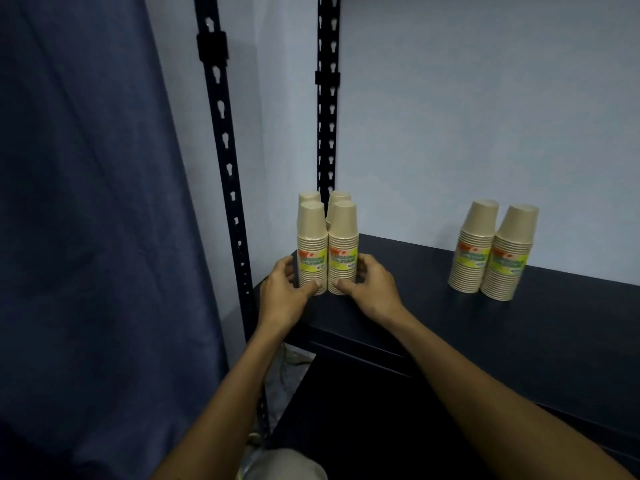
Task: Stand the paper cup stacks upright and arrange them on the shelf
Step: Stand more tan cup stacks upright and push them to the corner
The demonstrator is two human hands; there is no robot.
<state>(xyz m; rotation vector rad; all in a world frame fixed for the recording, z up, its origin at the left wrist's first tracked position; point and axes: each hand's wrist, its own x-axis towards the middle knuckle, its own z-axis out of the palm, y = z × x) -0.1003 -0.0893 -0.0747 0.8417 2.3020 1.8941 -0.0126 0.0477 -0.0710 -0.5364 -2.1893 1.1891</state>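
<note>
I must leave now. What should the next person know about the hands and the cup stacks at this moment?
Left hand grips the front-left stack; right hand grips the front-right stack.
Two more stacks stand right behind them, at the shelf's left corner.
Right pair stands upright, apart, further right.
Done: all six stacks visible stand upright.
Left: probably let go, then bring the right pair over to the group.
</note>
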